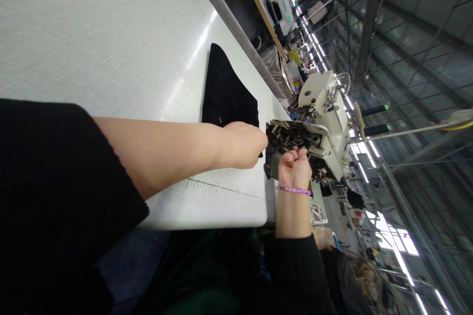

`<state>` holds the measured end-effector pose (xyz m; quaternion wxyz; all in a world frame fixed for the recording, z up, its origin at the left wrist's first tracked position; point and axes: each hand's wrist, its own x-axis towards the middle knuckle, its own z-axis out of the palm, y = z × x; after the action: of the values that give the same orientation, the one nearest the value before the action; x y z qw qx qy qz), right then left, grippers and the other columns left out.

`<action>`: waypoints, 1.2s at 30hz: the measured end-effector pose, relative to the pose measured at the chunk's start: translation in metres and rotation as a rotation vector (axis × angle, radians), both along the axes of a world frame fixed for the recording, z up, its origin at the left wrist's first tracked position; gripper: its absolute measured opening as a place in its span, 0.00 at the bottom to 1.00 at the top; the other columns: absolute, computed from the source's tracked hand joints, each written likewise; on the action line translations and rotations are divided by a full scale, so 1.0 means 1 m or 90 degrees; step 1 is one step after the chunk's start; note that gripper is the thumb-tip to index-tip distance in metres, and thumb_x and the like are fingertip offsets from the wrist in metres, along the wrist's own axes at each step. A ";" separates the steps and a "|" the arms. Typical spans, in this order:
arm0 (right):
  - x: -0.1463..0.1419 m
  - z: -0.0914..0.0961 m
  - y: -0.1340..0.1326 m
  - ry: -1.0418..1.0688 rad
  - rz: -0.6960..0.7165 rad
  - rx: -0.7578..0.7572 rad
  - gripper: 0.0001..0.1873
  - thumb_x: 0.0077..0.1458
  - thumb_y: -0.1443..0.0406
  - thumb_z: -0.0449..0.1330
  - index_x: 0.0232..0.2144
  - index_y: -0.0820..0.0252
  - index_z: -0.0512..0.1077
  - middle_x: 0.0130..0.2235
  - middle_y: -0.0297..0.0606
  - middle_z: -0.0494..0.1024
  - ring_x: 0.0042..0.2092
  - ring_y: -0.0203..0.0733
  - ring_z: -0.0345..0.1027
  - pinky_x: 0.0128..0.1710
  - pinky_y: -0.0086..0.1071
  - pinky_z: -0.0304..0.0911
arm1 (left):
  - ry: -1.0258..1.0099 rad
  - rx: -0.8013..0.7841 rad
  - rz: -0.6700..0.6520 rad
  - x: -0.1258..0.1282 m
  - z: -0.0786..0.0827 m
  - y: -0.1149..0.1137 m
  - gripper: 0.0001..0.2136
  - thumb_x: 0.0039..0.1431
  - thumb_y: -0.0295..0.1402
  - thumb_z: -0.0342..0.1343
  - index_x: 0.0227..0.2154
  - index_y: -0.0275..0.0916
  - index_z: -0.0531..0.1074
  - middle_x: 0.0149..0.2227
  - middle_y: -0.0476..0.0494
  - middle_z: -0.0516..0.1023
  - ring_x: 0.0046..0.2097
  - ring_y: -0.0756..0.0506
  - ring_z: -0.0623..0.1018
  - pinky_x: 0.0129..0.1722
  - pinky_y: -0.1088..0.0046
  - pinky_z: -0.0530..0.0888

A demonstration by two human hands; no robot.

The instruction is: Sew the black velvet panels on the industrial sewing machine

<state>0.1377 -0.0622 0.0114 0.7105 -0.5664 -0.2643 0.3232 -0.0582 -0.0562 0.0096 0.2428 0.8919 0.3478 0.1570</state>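
Observation:
An overlock sewing machine (327, 123) shows its dark inner works, with the front cover swung open. My right hand (295, 166), wearing a pink bead bracelet (293, 190), is right at these works with its fingers curled closed. Whatever the fingertips hold is too small to make out. My left hand (246, 145) reaches across the white table (111, 34) to the machine's edge. It is closed like a fist, its fingertips hidden on the far side. Beneath and beside that hand lies a folded black cloth piece (227, 86).
A printed ruler scale (221, 189) runs along the table near its rounded front corner. Past the table's far edge stand another sewing machine (283, 10) and a wood-edged bench (260, 7). Thread cones (375, 110) stand behind the overlock machine.

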 end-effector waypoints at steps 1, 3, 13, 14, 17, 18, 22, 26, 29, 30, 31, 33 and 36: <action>0.001 0.001 0.001 0.009 -0.001 0.001 0.16 0.69 0.64 0.49 0.27 0.60 0.61 0.21 0.19 0.52 0.16 0.23 0.42 0.13 0.15 0.50 | 0.002 0.002 0.001 0.000 0.000 0.000 0.12 0.59 0.28 0.50 0.39 0.37 0.79 0.44 0.36 0.79 0.42 0.39 0.77 0.36 0.66 0.70; 0.002 0.005 0.002 0.027 0.000 0.003 0.17 0.70 0.66 0.46 0.26 0.60 0.61 0.21 0.19 0.52 0.16 0.22 0.41 0.13 0.14 0.49 | 0.005 0.005 0.003 0.000 0.001 0.000 0.12 0.59 0.28 0.50 0.39 0.37 0.79 0.44 0.36 0.79 0.42 0.39 0.78 0.35 0.67 0.70; 0.003 0.004 -0.003 0.099 0.033 0.021 0.19 0.71 0.64 0.43 0.26 0.60 0.59 0.21 0.20 0.49 0.17 0.23 0.43 0.13 0.11 0.49 | 0.002 0.004 -0.001 0.000 -0.001 0.001 0.13 0.59 0.28 0.50 0.39 0.38 0.79 0.44 0.37 0.79 0.41 0.39 0.78 0.36 0.67 0.70; 0.003 0.003 -0.006 0.108 0.041 0.019 0.19 0.71 0.64 0.45 0.26 0.59 0.59 0.21 0.20 0.49 0.17 0.23 0.43 0.13 0.11 0.49 | 0.000 0.005 -0.001 0.000 -0.001 0.001 0.13 0.59 0.29 0.50 0.39 0.38 0.79 0.44 0.37 0.79 0.41 0.40 0.78 0.37 0.67 0.70; 0.004 0.001 -0.018 0.142 0.066 0.008 0.17 0.70 0.63 0.47 0.27 0.59 0.60 0.21 0.19 0.50 0.17 0.24 0.44 0.13 0.11 0.50 | -0.004 0.005 0.003 0.001 -0.001 0.001 0.13 0.58 0.28 0.50 0.39 0.38 0.80 0.44 0.37 0.79 0.42 0.40 0.77 0.38 0.67 0.70; 0.005 0.000 -0.023 0.156 0.075 0.001 0.16 0.70 0.63 0.48 0.27 0.59 0.60 0.21 0.20 0.50 0.17 0.24 0.45 0.13 0.12 0.51 | -0.002 0.004 0.003 0.001 -0.001 0.001 0.13 0.59 0.28 0.50 0.39 0.38 0.80 0.44 0.37 0.79 0.42 0.40 0.77 0.38 0.67 0.70; 0.008 -0.001 -0.044 0.221 0.117 -0.052 0.14 0.70 0.64 0.48 0.30 0.60 0.62 0.21 0.20 0.53 0.18 0.24 0.47 0.14 0.12 0.52 | 0.002 0.000 0.003 0.000 0.000 0.001 0.13 0.59 0.28 0.50 0.38 0.38 0.79 0.44 0.37 0.79 0.42 0.40 0.77 0.38 0.68 0.70; 0.017 0.001 -0.053 0.291 0.170 -0.161 0.12 0.69 0.71 0.45 0.32 0.62 0.64 0.21 0.20 0.53 0.18 0.23 0.49 0.14 0.10 0.51 | 0.006 0.001 0.003 0.000 0.000 0.001 0.13 0.59 0.29 0.49 0.38 0.37 0.79 0.44 0.37 0.79 0.41 0.40 0.77 0.38 0.68 0.70; 0.024 0.005 -0.052 0.327 0.205 -0.227 0.13 0.68 0.74 0.42 0.36 0.64 0.65 0.22 0.21 0.54 0.18 0.24 0.50 0.15 0.10 0.54 | 0.004 -0.002 0.003 0.000 0.001 0.001 0.13 0.59 0.29 0.49 0.38 0.37 0.80 0.43 0.37 0.79 0.41 0.40 0.78 0.38 0.68 0.70; 0.026 0.006 -0.052 0.334 0.214 -0.237 0.14 0.68 0.74 0.42 0.37 0.65 0.66 0.22 0.21 0.54 0.18 0.24 0.51 0.15 0.10 0.54 | 0.001 -0.003 0.003 0.000 0.001 0.001 0.13 0.59 0.30 0.49 0.38 0.37 0.80 0.43 0.37 0.79 0.40 0.41 0.78 0.38 0.68 0.70; 0.027 0.007 -0.052 0.340 0.220 -0.242 0.13 0.68 0.73 0.42 0.38 0.65 0.66 0.22 0.21 0.55 0.18 0.24 0.51 0.15 0.10 0.54 | -0.001 -0.003 0.004 0.000 0.001 0.001 0.13 0.59 0.30 0.49 0.37 0.37 0.80 0.43 0.37 0.79 0.40 0.41 0.78 0.38 0.69 0.70; 0.027 0.009 -0.053 0.346 0.228 -0.242 0.12 0.69 0.71 0.44 0.38 0.66 0.66 0.22 0.22 0.55 0.18 0.24 0.51 0.15 0.10 0.53 | -0.003 0.003 0.007 0.000 0.001 0.002 0.13 0.59 0.30 0.49 0.36 0.37 0.80 0.42 0.37 0.79 0.39 0.41 0.78 0.36 0.69 0.70; 0.023 0.011 -0.056 0.327 0.220 -0.191 0.11 0.69 0.65 0.49 0.36 0.65 0.67 0.22 0.21 0.54 0.18 0.24 0.49 0.13 0.12 0.51 | -0.005 0.016 0.009 0.000 0.000 0.002 0.12 0.59 0.29 0.49 0.35 0.37 0.79 0.40 0.37 0.80 0.39 0.40 0.78 0.35 0.69 0.69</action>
<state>0.1611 -0.1178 0.0226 0.5971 -0.5117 -0.1185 0.6062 -0.0578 -0.0544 0.0099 0.2317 0.8919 0.3509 0.1663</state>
